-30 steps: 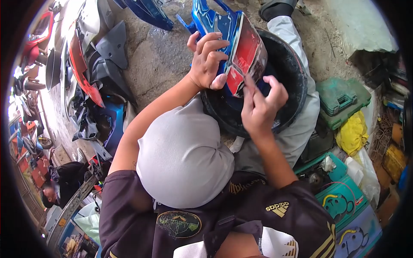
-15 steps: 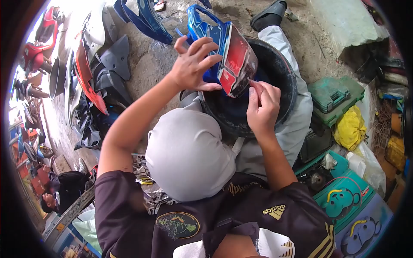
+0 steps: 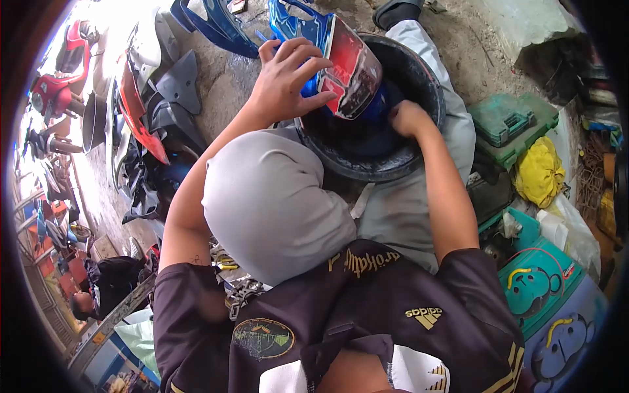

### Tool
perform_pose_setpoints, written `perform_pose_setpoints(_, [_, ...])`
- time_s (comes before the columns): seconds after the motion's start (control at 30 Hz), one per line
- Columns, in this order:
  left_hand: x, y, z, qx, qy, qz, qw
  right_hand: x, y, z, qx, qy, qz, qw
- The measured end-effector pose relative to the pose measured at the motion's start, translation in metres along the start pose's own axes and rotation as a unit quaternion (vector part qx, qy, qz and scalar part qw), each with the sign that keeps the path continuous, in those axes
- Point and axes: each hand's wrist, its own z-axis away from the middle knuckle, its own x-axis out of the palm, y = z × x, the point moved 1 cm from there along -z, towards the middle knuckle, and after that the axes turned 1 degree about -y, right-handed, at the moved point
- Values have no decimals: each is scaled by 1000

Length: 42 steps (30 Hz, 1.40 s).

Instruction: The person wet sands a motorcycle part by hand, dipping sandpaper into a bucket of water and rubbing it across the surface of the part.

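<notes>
My left hand is closed on a motorcycle fairing panel, fingers over its blue side and thumb at the near edge. The panel is blue with a red face that has scuffed white and dark patches; it is tilted over a black basin. My right hand is down inside the basin, near its right wall, with the fingers curled. Its fingertips are hidden; a moment ago they pinched a small reddish piece that looks like sandpaper. The basin's bottom is dark and bluish.
My grey-clad knee rises left of the basin. Another blue panel lies beyond it. Several grey and red fairing parts lie at the left. Green tool cases and a yellow bag stand at the right.
My right hand has left the panel's lower corner and dipped into the basin. My left hand keeps its hold on the panel. The whole view has shifted slightly.
</notes>
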Motion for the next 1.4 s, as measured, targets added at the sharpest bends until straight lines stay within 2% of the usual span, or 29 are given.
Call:
perform_pose_setpoints(0.07, [0,2,6,-1,3,-10,1000,14,-7,17,-104,-124,45,986])
perform_pose_setpoints(0.1, [1,3,7,3,1,-17,1000,32,-8,17,-179,-140,94,969])
perform_pose_setpoints(0.13, [1,3,8,7,-1,-24,1000,43,-17,26,-110,-135,84,981])
perform_pose_setpoints(0.2, [-2,3,15,4,-4,-36,999,69,-12,11,-160,-53,84,982])
perform_pose_setpoints(0.3, [-5,1,20,-1,7,-45,999,64,-28,-4,-160,-132,66,976])
perform_pose_setpoints(0.33, [-5,1,23,1,7,-48,999,73,-32,-16,-184,-182,186,948])
perform_pose_setpoints(0.4, [-6,0,29,5,5,-57,998,99,-41,-44,-224,-272,414,839])
perform_pose_setpoints(0.6, [-8,-4,42,-1,-23,-68,997,129,4,-96,-120,-284,377,873])
perform_pose_setpoints(0.67, [-7,-4,41,-1,-16,-62,998,138,10,-105,-135,-293,379,867])
perform_pose_setpoints(0.73, [-6,-3,40,0,-3,-58,998,130,10,-94,-92,-254,342,900])
perform_pose_setpoints(0.8, [-4,-3,39,2,3,-55,998,123,12,-76,5,-161,254,954])
perform_pose_setpoints(1.07, [0,-4,36,1,11,-58,998,135,8,-99,-91,-288,362,882])
perform_pose_setpoints(1.27, [-3,-2,32,5,13,-53,998,150,28,-117,-113,-263,344,894])
perform_pose_setpoints(1.33, [0,-1,32,-2,15,-57,998,141,21,-109,-82,-300,221,924])
perform_pose_setpoints(1.4, [1,-2,30,3,2,-46,999,127,10,-87,-19,-363,-24,931])
